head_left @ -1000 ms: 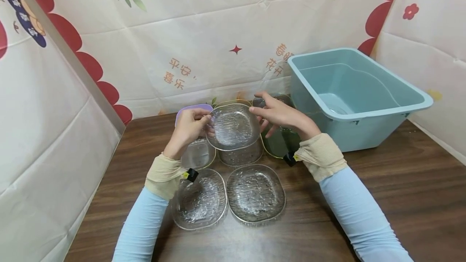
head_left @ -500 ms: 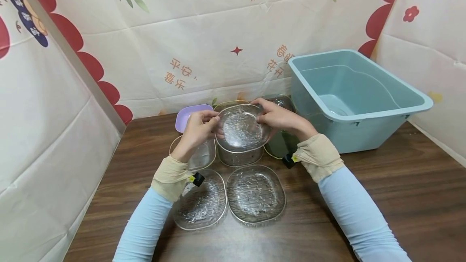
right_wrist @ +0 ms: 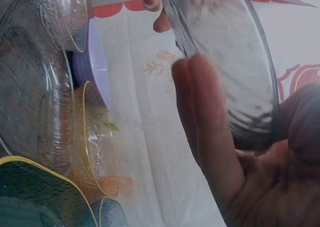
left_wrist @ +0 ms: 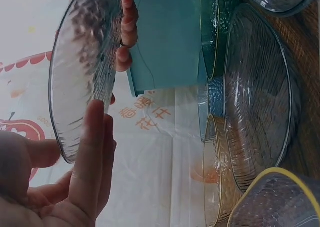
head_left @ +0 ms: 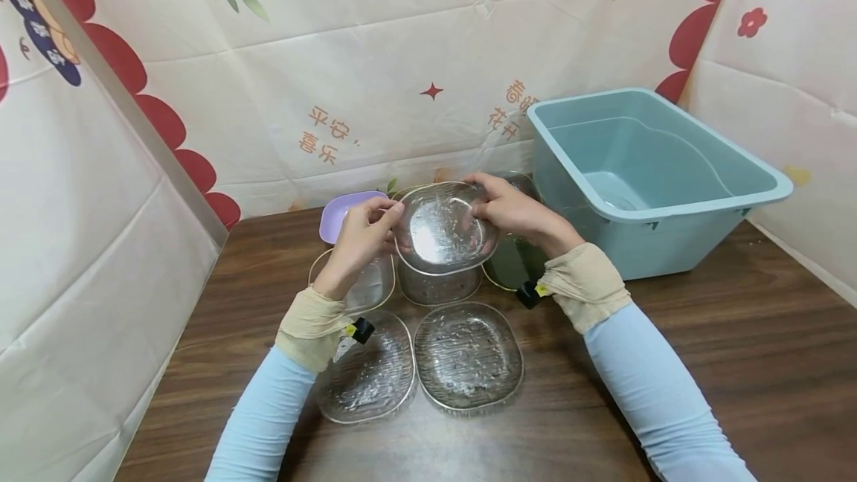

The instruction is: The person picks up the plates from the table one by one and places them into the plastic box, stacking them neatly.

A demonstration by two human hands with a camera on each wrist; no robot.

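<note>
My left hand and right hand pinch opposite edges of a clear, ribbed shallow plate, thumbs on its near face and fingers behind. It is raised and tilted towards the camera, above a clear container. Two similar clear plates lie side by side on the table in front. A gold-rimmed clear container stands beneath my left hand. Below my right hand is a dark green container. The wrist views show the held plate nearly edge-on, with fingers along its underside.
A large pale blue tub stands at the right of the wooden table. At the back left is a purple dish. Behind the middle container stands an amber, gold-rimmed one. A printed cloth hangs behind the table.
The right hand, loosely spread near the plate a second ago, has taken hold of its right edge. The plate has moved slightly right and tilts more steeply upright.
</note>
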